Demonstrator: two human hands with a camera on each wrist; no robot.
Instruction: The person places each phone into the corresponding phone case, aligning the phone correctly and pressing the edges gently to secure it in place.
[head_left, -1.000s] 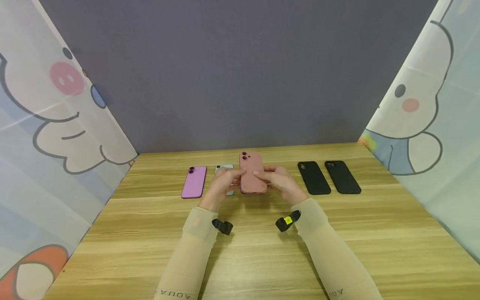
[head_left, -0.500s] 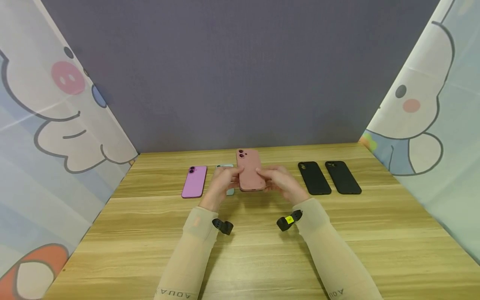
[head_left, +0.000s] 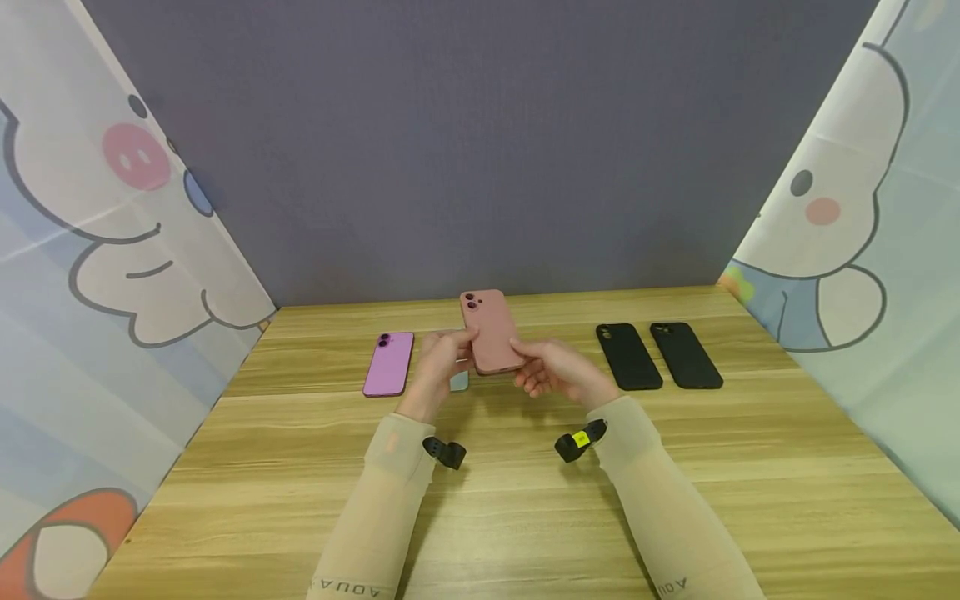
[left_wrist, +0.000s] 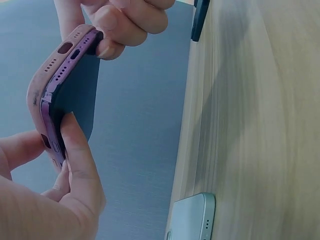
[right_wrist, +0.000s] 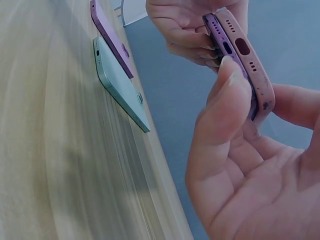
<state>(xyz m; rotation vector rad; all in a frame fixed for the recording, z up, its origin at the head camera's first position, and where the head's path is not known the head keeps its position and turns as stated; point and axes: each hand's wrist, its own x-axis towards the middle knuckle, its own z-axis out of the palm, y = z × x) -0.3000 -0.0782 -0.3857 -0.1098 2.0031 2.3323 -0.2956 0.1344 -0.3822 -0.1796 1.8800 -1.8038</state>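
Observation:
Both hands hold a purple phone [left_wrist: 66, 67] with a pink phone case [head_left: 491, 331] over its back, raised above the table and tilted. At the charging-port end, phone and case lie slightly apart, the phone's purple edge standing out of the case. My left hand [head_left: 441, 358] grips one long side, thumb on the case and fingers against the dark screen [left_wrist: 82, 92]. My right hand [head_left: 558, 369] pinches the lower right corner; in the right wrist view its thumb is on the case [right_wrist: 257, 77] and a fingertip is at the phone's bottom edge.
A light green phone [right_wrist: 117, 75] lies on the wooden table [head_left: 510, 500], partly hidden by the left hand in the head view. Left of it lies another purple phone [head_left: 388, 364]. Two black phone cases [head_left: 628, 357] lie side by side at the right. A grey panel [head_left: 480, 150] stands behind.
The phone and pink case have moved up and left and tilted leftward at the top. The right hand's fingers have shifted from the right side to the lower right corner.

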